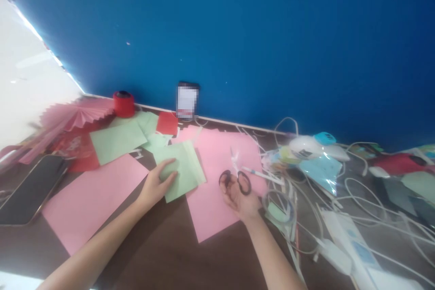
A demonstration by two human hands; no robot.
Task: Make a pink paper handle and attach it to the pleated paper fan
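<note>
My left hand (157, 186) is at the left edge of a light green sheet of paper (185, 170), its thumb and a finger over the top face; the other fingers are hidden. A crease or strip runs along the sheet's right side. My right hand (243, 201) holds scissors (244, 183) with black handle loops, fingers curled at the loops and the blades pointing away from me. Beneath both lie pink sheets (222, 158). A white pen (263, 175) lies just right of the scissors. The picture is somewhat blurred.
Left are another pink sheet (98, 199), a phone (32, 190), a pink paper fan (76, 115), green sheets (117, 139) and a red roll (124, 105). A framed card (187, 101) stands against the blue wall (238, 45). Tangled white cables (374, 217) and a power strip (351, 240) fill the right.
</note>
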